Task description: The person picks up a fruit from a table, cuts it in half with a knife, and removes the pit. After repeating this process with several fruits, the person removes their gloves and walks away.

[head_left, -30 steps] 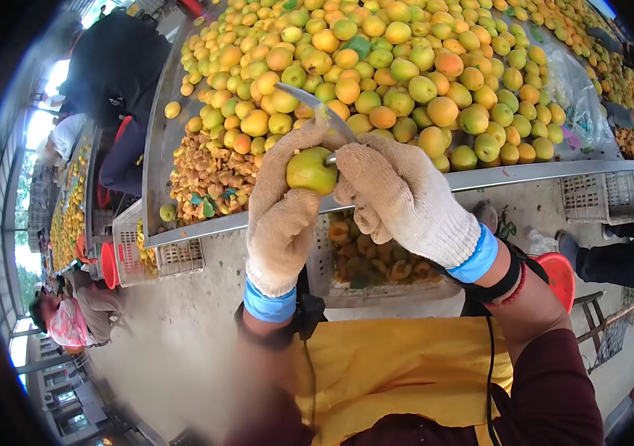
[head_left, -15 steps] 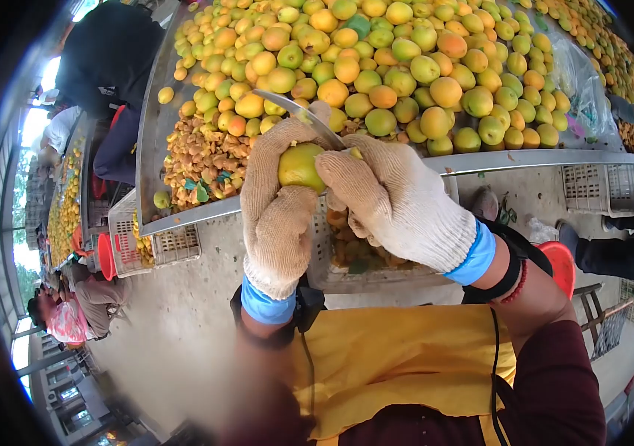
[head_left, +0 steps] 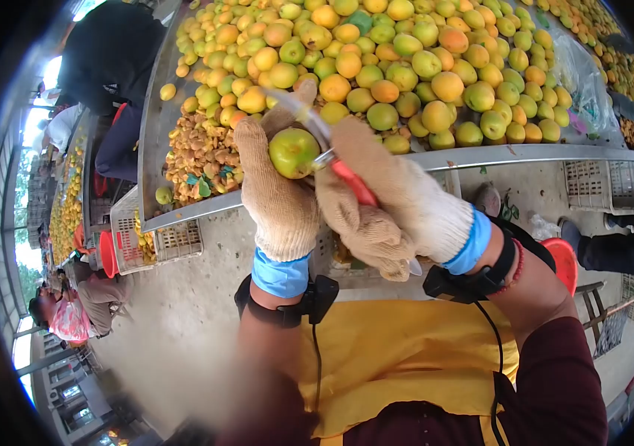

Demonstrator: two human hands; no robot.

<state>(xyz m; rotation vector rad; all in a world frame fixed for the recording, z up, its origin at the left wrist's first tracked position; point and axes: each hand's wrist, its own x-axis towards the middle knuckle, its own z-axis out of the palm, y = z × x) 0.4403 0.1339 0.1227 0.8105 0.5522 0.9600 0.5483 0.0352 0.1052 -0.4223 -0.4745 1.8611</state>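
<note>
A green-yellow apricot (head_left: 293,153) sits in my gloved left hand (head_left: 276,193), held between thumb and fingers with its stem end facing up. My gloved right hand (head_left: 380,204) is closed round the red handle of a knife (head_left: 354,182). The curved blade, blurred, points up and left past the right side of the apricot. Some metal pokes out below the right hand's fingers. Beyond both hands, apricots (head_left: 447,86) lie heaped on a metal-edged table, with a pile of brownish cut pieces (head_left: 202,160) at its near left corner.
The table's metal rim (head_left: 495,156) runs just past my hands. White plastic crates (head_left: 127,230) stand below at left and right (head_left: 592,186). A red basin (head_left: 561,262) is near my right elbow. A person in dark clothes (head_left: 105,59) is at the left, and others sit farther off.
My right hand has tilted and opened slightly away from the apricot, showing the red knife handle. The apricot has turned in my left hand, and its stem end now shows.
</note>
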